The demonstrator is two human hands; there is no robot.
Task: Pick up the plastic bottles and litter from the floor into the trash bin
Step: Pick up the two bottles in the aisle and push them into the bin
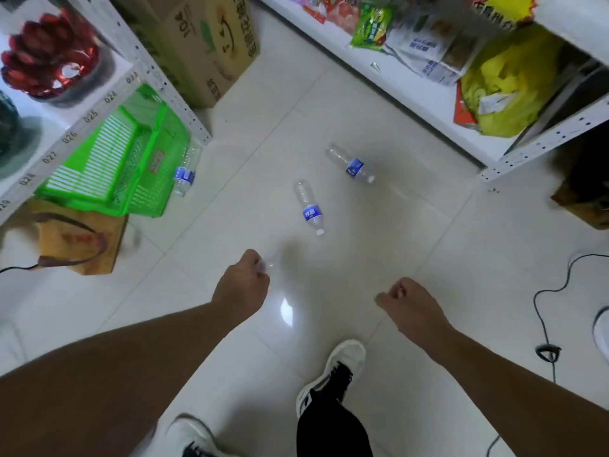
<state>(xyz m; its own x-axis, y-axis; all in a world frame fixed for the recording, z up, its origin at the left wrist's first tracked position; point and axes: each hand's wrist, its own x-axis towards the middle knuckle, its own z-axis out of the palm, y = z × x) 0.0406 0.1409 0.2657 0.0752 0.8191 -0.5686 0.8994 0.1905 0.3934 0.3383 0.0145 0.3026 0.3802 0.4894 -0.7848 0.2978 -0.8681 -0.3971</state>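
Note:
Three clear plastic bottles with blue labels lie on the pale tiled floor. One bottle (310, 211) is just ahead of my hands, a second bottle (351, 165) lies farther off to the right, and a third bottle (185, 170) leans against a green basket (131, 166) at the left. My left hand (245, 280) hangs over the floor short of the nearest bottle, its fingers curled round a small clear plastic piece (267, 263) that is blurred. My right hand (408, 305) hangs loosely curled and holds nothing. No trash bin shows.
White metal shelves stand at the left (138, 57) and at the right (534, 140), the right one loaded with snack bags. A cardboard box (211, 44) stands at the back, another (79, 239) under the left shelf. A black cable (543, 311) trails at the right. My shoes (342, 364) are below.

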